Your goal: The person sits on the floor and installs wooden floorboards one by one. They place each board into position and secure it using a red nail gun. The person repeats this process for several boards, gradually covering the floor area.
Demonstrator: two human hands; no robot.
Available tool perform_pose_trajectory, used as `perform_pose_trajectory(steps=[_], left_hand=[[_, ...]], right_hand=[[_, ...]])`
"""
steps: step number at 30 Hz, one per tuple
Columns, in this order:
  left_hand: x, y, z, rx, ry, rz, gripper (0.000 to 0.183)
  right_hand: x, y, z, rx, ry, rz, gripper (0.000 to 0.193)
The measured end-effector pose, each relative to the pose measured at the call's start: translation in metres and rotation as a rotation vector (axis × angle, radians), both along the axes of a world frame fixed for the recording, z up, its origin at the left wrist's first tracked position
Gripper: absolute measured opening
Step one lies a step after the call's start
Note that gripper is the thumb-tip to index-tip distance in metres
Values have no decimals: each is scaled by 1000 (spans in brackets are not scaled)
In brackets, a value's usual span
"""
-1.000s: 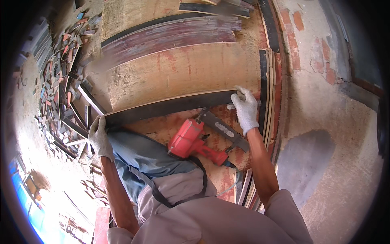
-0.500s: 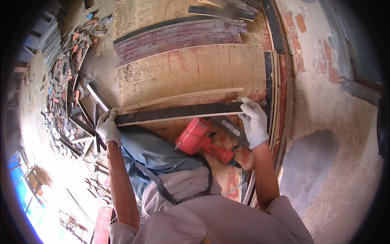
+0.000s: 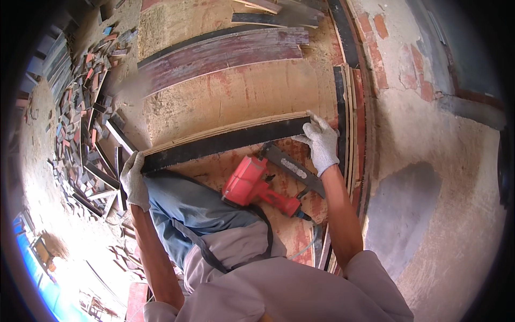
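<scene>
A long strip of plywood with a black face (image 3: 225,140) lies across in front of me, over the wooden board. My left hand (image 3: 135,180), in a pale knit glove, pinches its left end. At its right end, my gloved right hand (image 3: 322,144) has its fingers over the tip and the thumb along the near edge. Pale layered strip edges (image 3: 230,124) run directly along the far side of the black strip, close against it. A red nail gun (image 3: 248,180) with a dark magazine lies on the board between my right forearm and my leg, touched by neither hand.
Reddish-brown planks (image 3: 225,56) lie farther away on the large wooden board (image 3: 236,88). Long strips (image 3: 348,123) line the board's right side. Many small wood offcuts (image 3: 88,123) cover the floor at left. A thin hose (image 3: 307,248) trails from the nail gun. A stained wall (image 3: 397,64) stands right.
Both hands have brought the black strip up against the pale strip, closing the gap between them. The right end is tilted a little farther away. The whole view has shifted slightly.
</scene>
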State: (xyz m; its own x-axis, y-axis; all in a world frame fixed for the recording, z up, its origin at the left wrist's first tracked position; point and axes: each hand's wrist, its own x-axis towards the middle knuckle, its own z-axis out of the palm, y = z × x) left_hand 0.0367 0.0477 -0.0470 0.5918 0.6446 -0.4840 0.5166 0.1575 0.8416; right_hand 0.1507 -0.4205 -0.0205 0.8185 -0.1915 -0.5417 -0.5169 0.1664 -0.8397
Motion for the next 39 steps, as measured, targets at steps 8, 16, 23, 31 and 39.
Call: perform_pose_trajectory(steps=[8,16,23,31,39], left_hand=[[-13,13,-8,-26,-24,-111,37],[-16,8,-8,15,43,-15,36],[-16,7,-6,64,122,3,35],[-17,5,-10,62,107,43,34],[-17,3,-9,55,110,64,33]], right_hand=[[9,-4,-24,6,-2,10,41],[7,-7,-22,-84,-57,77,41],[9,-5,-19,-232,-107,151,43],[12,-7,-15,-180,-137,175,41],[13,-3,-24,-137,-80,64,37]])
